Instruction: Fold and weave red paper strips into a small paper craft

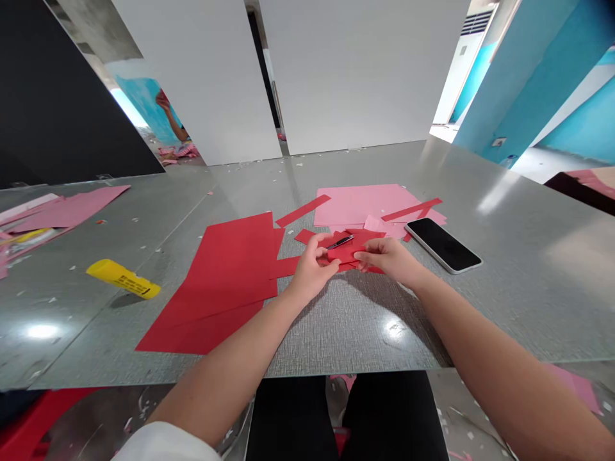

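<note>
Far left: flat pink paper sheets [67, 208] at the table edge. Nearer, a yellow tube-shaped glue stick [122, 278] lies on its side on the glossy grey table [336, 339]. To its right, large red paper sheets [225, 282] lie fanned out flat.

Left hand [310, 272]: fingers closed, pinching the left edge of a small piece of red paper [343, 254] at table centre. Right hand [389, 259]: fingers closed on its right edge.

Just beyond it, a slim dark metal tool [340, 242] rests on red scraps. Farther off lies a pale pink paper sheet [365, 203]. To the right, a black smartphone [442, 244] lies screen up.
</note>
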Motion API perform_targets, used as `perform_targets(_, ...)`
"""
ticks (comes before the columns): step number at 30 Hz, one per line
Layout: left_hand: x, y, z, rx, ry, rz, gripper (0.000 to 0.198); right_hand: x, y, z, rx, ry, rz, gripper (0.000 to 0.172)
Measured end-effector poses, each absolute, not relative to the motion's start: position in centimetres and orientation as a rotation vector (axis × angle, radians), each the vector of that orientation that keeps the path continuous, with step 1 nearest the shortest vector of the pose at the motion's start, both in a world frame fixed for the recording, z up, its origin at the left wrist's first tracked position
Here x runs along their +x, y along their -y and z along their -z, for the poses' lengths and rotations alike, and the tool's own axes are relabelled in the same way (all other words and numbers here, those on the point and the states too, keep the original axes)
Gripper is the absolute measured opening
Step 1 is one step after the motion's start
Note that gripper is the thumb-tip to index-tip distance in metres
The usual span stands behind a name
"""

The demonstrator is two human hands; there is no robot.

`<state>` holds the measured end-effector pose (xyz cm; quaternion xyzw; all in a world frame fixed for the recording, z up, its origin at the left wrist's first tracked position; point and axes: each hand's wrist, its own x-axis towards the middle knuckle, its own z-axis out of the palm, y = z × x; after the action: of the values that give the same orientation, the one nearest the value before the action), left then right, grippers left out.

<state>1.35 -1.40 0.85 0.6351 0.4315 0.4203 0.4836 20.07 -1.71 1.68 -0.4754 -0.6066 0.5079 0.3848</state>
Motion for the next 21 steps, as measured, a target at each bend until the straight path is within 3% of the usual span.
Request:
perform_targets(15, 0.4, 0.6, 0.0, 1.774, -1.215, -1.059, 0.045, 20.5, 1.3, -1.4, -1.317, 1.485, -1.187, 0.021)
perform_targets(21, 0.0, 0.4, 0.3, 2.203, -1.289, -1.278, 0.046, 20.4, 1.1, -1.1, -1.368, 1.379, -1.201, 0.021)
